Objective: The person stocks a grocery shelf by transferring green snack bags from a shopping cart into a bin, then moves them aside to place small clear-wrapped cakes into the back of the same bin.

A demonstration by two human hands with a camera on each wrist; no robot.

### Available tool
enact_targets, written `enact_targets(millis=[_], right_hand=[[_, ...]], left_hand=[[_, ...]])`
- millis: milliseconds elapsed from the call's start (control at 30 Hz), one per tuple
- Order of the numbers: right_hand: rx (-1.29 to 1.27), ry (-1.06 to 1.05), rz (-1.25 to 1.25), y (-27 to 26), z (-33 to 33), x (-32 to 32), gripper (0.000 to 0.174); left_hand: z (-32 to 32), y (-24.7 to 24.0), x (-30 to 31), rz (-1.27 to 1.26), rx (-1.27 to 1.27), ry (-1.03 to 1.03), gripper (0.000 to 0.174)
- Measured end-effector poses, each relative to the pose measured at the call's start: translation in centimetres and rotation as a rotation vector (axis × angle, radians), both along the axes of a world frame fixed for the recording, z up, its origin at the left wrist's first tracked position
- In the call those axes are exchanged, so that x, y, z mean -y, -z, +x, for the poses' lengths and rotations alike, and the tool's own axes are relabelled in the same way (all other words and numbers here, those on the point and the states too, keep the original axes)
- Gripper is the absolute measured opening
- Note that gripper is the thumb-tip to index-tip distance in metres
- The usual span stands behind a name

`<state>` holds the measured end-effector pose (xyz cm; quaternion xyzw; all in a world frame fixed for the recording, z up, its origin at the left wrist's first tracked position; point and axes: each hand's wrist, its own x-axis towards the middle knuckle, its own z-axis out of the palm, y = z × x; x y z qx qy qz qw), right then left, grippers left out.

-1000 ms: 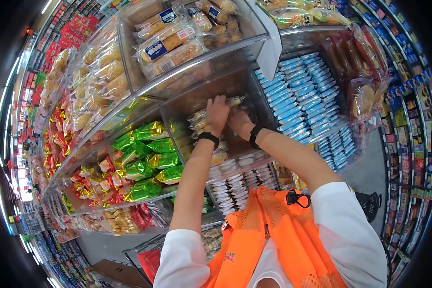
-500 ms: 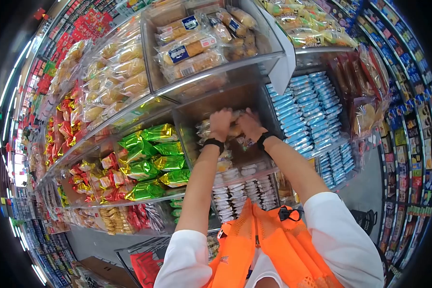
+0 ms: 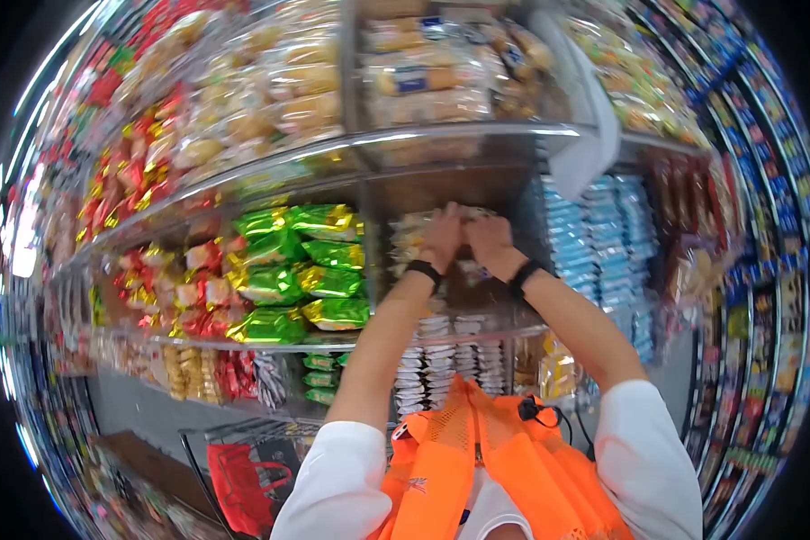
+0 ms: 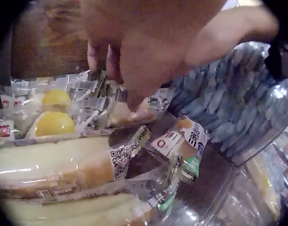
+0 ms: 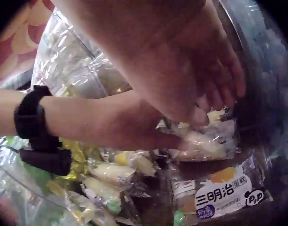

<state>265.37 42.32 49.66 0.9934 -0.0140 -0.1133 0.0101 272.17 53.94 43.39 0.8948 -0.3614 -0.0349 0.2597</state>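
In the head view, my left hand (image 3: 441,239) and right hand (image 3: 490,241) meet low in a brown-based bin with clear-wrapped cakes. A small wrapped cake (image 5: 205,144) lies under both hands in the right wrist view. There my left hand (image 5: 134,123) reaches in from the left, fingertips on the wrapper, while my right hand (image 5: 181,70) bends its fingers and thumb at the cake's upper end. The left wrist view shows fingers gripping down onto that cake (image 4: 134,113), beside packs with yellow centres (image 4: 55,123). The hands partly hide the cake.
Green-gold packets (image 3: 270,281) fill the left compartment, blue-white packets (image 3: 603,238) the right one. A clear shelf edge (image 3: 459,135) runs above the hands, with wrapped bread (image 3: 423,79) beyond. Another wrapped cake (image 5: 228,193) lies close by in the bin.
The head view has turned and shifted, so the bins appear more level and further right. My hands have drawn closer together over the wrapped cakes.
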Motion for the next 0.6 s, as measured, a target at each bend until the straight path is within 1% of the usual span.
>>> enact_targets(millis=[33, 67, 100, 133, 167, 200, 233, 267, 333, 367, 400, 467, 533, 567, 600], right_hand=[[0.103, -0.104, 0.156, -1.0, -1.5, 0.5, 0.018], [0.202, -0.141, 0.306, 1.5, -2.2, 1.5, 0.025], [0.02, -0.098, 0.198, 0.9, -2.9, 1.3, 0.032], [-0.137, -0.114, 0.223, 1.3, -2.5, 1.7, 0.037], [-0.295, -0.126, 0.246, 1.8, -2.1, 2.1, 0.042], [-0.225, -0.242, 0.31, 3.7, -2.2, 3.5, 0.049], [-0.235, -0.206, 0.248, 2.9, -2.4, 2.9, 0.061], [-0.183, -0.174, 0.174, 4.4, -2.2, 3.1, 0.067], [-0.364, -0.23, -0.026, 5.7, -1.7, 3.4, 0.063], [-0.453, -0.245, -0.128, 5.5, -1.2, 3.3, 0.061], [-0.321, -0.227, -0.114, 5.1, -1.2, 3.4, 0.056], [-0.069, -0.179, -0.075, 2.7, -2.2, 3.1, 0.046], [0.056, -0.092, -0.075, 4.0, -1.3, 3.7, 0.025], [0.106, -0.136, 0.002, 4.3, -1.3, 3.9, 0.02], [0.142, -0.152, 0.07, 3.8, -1.9, 4.3, 0.018]], left_hand=[[0.5, 2.3, 0.4, -0.264, -0.093, -0.002, 0.026], [0.3, 1.6, -0.1, -0.194, 0.008, 0.129, 0.028], [0.1, 0.8, -0.6, -0.138, 0.112, 0.258, 0.029], [-0.8, -1.6, -1.0, -0.04, 0.266, 0.273, 0.031], [-0.6, -1.0, 0.0, 0.112, 0.043, 0.164, 0.033], [-0.5, 0.5, 0.8, 0.171, 0.07, 0.077, 0.032], [-0.1, 0.6, 0.3, 0.135, 0.193, 0.133, 0.026], [0.0, 0.0, -0.1, 0.097, 0.313, 0.207, 0.02], [-0.7, -1.6, -0.5, 0.088, 0.254, 0.193, 0.019], [-0.8, -1.6, -0.4, 0.081, 0.223, 0.195, 0.019], [-0.9, -1.4, -0.1, 0.002, 0.257, 0.205, 0.017], [-0.7, 0.7, 1.3, -0.155, 0.314, 0.239, 0.013], [0.1, 2.3, 2.0, -0.05, 0.293, 0.105, 0.011], [-0.3, 2.9, 3.5, -0.01, 0.258, 0.067, 0.011], [0.3, 2.3, 4.0, -0.015, 0.099, 0.096, 0.013]])
